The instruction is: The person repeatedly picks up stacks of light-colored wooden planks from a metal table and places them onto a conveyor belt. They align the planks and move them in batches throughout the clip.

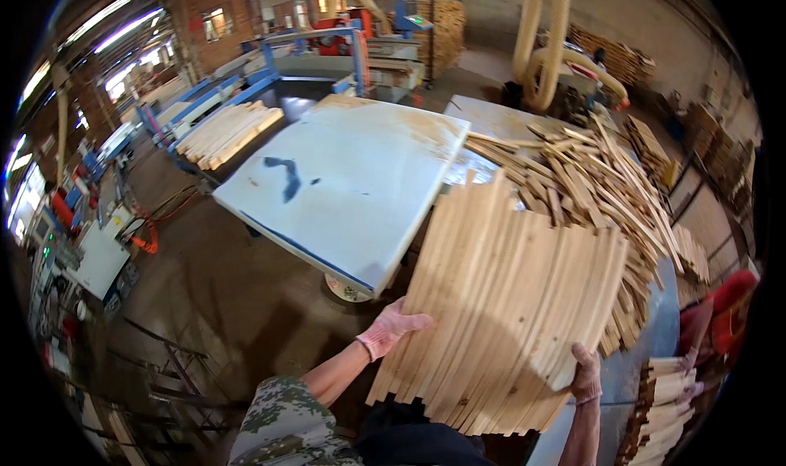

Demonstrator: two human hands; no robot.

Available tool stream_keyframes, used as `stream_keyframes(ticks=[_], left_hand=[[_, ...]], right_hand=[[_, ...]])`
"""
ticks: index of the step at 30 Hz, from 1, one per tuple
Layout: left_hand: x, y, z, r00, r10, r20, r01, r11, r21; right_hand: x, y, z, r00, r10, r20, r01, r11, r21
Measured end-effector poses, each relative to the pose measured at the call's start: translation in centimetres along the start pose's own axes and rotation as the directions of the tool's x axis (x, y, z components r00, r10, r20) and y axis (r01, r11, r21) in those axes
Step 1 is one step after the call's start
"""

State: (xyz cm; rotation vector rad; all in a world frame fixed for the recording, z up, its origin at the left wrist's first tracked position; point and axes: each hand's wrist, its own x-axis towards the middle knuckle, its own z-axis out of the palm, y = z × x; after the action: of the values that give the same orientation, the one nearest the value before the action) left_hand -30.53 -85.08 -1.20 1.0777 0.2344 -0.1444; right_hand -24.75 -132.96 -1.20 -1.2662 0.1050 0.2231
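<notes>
Honestly, with a load this wide, an even squeeze from both sides is probably the trick, hands at matching height, because if one side eases off, the middle slats could slide out. Keeping the slat batch [508, 310] fairly flat looks smart too, since the ends are already kinda ragged.

So, grip check: the left hand [395, 328] is curled on the batch's left edge, thumb laid over the top, other fingers mostly hidden. The right hand [586, 374] is closed around the near right corner, thumb up, fingertips also out of sight. The batch sits between the two, touching both. Can't tell if anything underneath props it up.

Moving out from the batch: just past its far end there's a messy heap of loose strips [577, 183]. To its left is a big pale-blue surface [336, 196] with dark scuffs. Right of its near end, there's another slat stack [667, 421]. Far off to its upper left, a row of boards [229, 134] lies beside a blue machine frame [357, 56].
</notes>
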Motion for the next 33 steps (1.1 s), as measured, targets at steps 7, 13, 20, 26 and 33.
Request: stream_keyframes(ticks=[7,13,20,26,33], left_hand=[[-7.7,6.0,-15.4,0.921,-0.017,-0.389,-0.015,0.997,-0.079],[-6.5,11.0,-26.8,0.798,-0.192,-0.571,0.263,0.964,0.044],[0.6,20.3,-30.5,0.756,-0.074,-0.651,0.347,0.888,0.302],[12.3,28.6,-39.6,0.875,-0.025,-0.484,0.317,0.785,0.532],[23.2,36.0,-50.4,0.815,0.001,-0.579,0.569,0.191,0.800]], right_hand=[[14.4,6.1,17.7,0.865,0.290,0.410,-0.244,0.956,-0.160],[21.4,11.2,30.7,0.777,0.488,0.398,-0.366,0.864,-0.345],[24.3,11.8,37.6,0.863,0.434,0.260,-0.338,0.877,-0.341],[27.5,13.4,45.5,0.944,0.312,0.106,-0.284,0.933,-0.222],[30.5,15.5,57.4,0.971,0.240,0.003,-0.240,0.969,-0.063]])
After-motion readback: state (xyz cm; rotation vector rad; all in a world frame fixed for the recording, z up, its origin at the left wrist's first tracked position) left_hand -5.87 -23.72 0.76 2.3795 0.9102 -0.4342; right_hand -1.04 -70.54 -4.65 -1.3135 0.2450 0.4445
